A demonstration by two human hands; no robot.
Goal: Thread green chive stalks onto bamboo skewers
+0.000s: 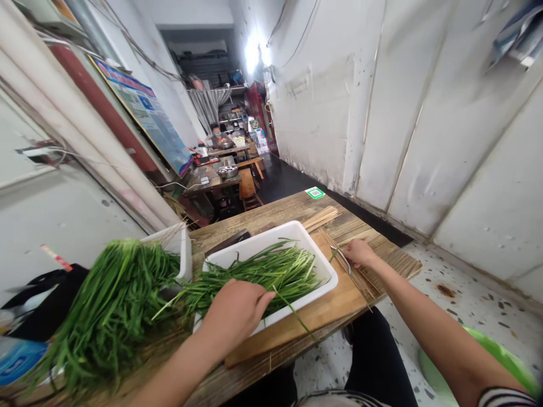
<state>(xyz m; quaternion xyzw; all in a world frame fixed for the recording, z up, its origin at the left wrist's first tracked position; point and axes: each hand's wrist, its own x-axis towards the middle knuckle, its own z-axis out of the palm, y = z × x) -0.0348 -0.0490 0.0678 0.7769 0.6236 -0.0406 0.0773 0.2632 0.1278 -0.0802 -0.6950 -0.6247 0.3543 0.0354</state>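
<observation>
Over the front of a white plastic tub point(324, 282) of cut green chives point(258, 265), my left hand point(237, 305) is closed, pinching a single chive stalk point(294, 314) between thumb and fingers. To the right, my right hand point(360, 252) is closed at a row of thin bamboo skewers point(360, 282) on the cutting board point(305, 314); its fingertips are too small to show what they hold. A curved metal piece point(345, 261) lies beside those fingertips. At the left, a large bunch of long chives point(114, 299) hangs over a second white tub point(185, 254).
A bundle of skewers point(320, 219) lies behind the tub. A dark flat blade point(227, 243) is at the tub's back left. A QR-code card point(314, 193) is at the table's far edge. A green bag point(496, 350) stands on the floor at right. Further tables point(212, 172) stand beyond.
</observation>
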